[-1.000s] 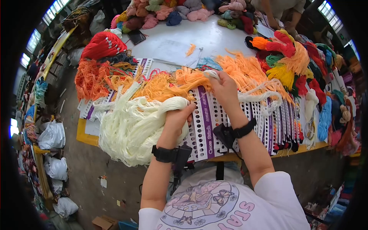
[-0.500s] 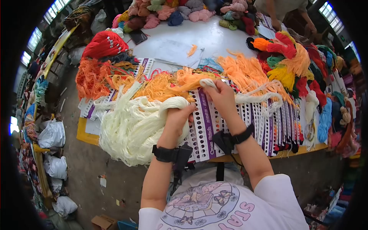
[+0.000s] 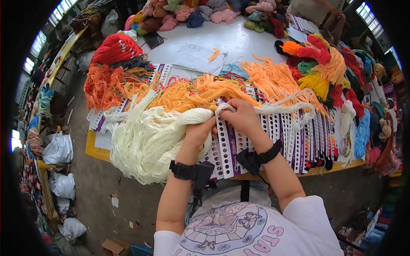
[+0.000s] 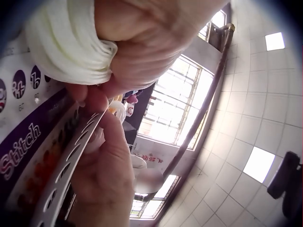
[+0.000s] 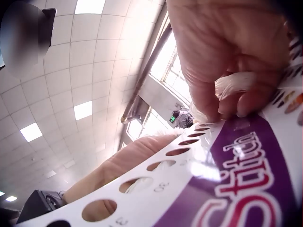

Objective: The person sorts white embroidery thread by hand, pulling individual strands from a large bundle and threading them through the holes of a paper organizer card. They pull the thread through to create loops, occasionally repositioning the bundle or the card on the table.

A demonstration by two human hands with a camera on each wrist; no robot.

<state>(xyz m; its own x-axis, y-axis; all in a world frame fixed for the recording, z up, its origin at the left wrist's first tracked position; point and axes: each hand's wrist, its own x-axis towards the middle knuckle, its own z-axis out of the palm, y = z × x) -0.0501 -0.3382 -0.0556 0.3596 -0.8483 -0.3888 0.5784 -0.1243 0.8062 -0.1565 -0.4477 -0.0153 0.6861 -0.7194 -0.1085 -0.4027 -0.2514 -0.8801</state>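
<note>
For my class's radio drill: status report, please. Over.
Left grip holding cream hank. Right grip pinching white thread at the punched card. Orange yarn just beyond, possibly in the way.

We see both arms stretched forward and converging, the left forearm [image 3: 175,198] leaning slightly inward, the right forearm [image 3: 279,175] more steeply slanted. We note the left hand [image 3: 198,134] curled in a grip, its thumb [image 3: 210,123] directed toward the right hand [image 3: 244,116], which lies slightly farther out, fingers [image 5: 253,100] bent in a pinch.
</note>
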